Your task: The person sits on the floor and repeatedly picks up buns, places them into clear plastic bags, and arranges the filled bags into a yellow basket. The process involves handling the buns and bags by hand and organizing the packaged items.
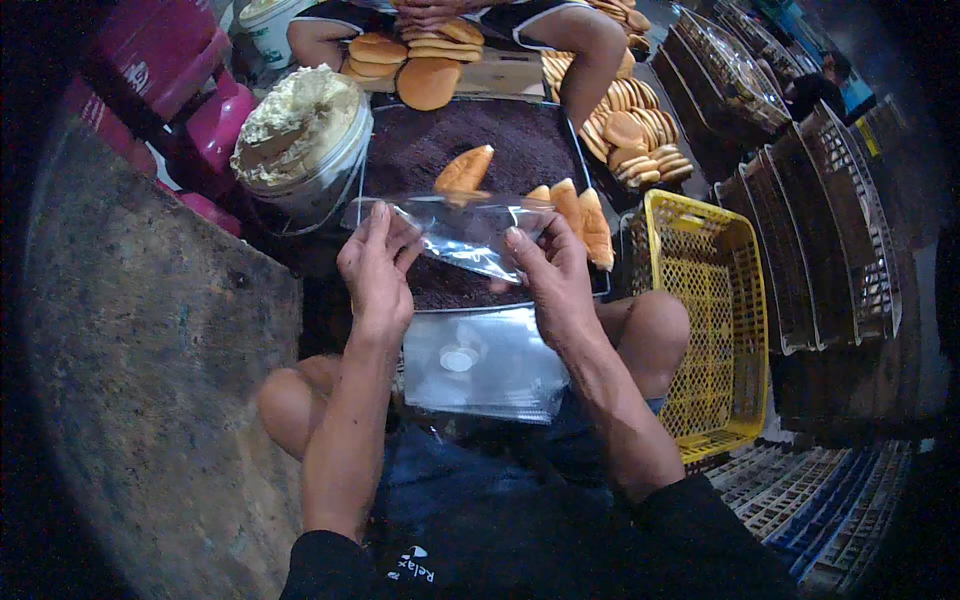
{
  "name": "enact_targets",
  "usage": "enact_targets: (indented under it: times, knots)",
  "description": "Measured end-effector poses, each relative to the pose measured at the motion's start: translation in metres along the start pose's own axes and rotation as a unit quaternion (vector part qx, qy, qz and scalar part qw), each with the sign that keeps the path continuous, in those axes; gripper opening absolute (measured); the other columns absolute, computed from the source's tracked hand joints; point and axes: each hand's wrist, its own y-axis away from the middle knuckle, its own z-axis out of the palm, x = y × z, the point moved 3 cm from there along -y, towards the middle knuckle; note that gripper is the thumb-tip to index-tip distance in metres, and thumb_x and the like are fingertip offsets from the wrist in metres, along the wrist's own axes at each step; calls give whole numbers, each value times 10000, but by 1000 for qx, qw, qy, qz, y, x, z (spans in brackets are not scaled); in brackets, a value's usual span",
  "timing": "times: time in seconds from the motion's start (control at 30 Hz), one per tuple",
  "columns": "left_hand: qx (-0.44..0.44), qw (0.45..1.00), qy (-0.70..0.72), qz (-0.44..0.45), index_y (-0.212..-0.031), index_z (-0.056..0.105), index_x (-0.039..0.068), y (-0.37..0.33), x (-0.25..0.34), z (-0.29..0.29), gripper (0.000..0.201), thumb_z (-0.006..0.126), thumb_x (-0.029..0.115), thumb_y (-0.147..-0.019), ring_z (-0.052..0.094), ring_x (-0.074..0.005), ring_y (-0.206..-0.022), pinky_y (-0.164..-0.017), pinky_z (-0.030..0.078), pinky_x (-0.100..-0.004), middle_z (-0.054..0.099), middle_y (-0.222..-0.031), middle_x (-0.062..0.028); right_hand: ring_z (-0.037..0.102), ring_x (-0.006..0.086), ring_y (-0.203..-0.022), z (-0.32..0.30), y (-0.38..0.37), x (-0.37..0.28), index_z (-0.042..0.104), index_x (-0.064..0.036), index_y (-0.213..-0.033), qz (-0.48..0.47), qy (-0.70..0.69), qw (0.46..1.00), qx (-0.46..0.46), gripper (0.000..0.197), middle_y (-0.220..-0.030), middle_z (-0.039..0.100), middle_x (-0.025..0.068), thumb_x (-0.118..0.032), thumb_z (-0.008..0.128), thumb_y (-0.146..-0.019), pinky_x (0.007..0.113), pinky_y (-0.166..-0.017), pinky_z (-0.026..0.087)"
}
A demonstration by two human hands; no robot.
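Observation:
A clear plastic bag (465, 240) is stretched between my two hands above a tray of dark crumbly filling (400, 135). My left hand (380, 265) pinches one end of the bag. The other end is gripped by my right hand (555, 275), thumb on top. Just beyond the bag, a folded bread piece (465, 172) lies on the filling. More folded bread pieces (595, 230) rest at the tray's right edge, beside my right hand. On my lap sits a stack of clear plastic bags (485, 365).
A white bucket of pale cream (300, 130) stands left of the tray. At right is a yellow plastic crate (705, 330); racks (810, 220) stand beyond it. Round breads (630, 130) are piled at the far right. Another person's hands (430, 12) show at the far side, near stacked breads (430, 80).

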Motion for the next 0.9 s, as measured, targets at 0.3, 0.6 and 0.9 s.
enact_targets:
  times: [0.3, 0.6, 0.9]
  knots:
    - [119, 972, -131, 157, -839, 600, 74, -55, 43, -44, 272, 688, 331, -851, 624, -134, -660, -588, 543, -271, 637, -788, -35, 580, 324, -584, 28, -58, 61, 592, 30, -721, -132, 375, 911, 109, 434, -676, 624, 161, -353, 555, -921, 428, -562, 422]
    - [86, 987, 50, 124, -1143, 496, -33, -55, 81, -67, 598, 410, 526, -946, 643, -243, -830, -678, 579, -366, 617, -975, -138, 547, 342, -998, 19, -114, 120, 629, -50, -969, -34, 702, 705, 96, 381, -1059, 547, 139, -319, 730, -718, 453, -817, 451]
    - [51, 979, -51, 189, -1292, 409, -50, -55, 67, -69, 670, 299, 531, -978, 551, -320, -1120, -949, 463, -433, 508, -1263, -198, 641, 325, -774, -26, -81, 23, 631, -81, -890, -142, 769, 624, -7, 283, -770, 669, 131, -345, 662, -790, 469, -780, 410]
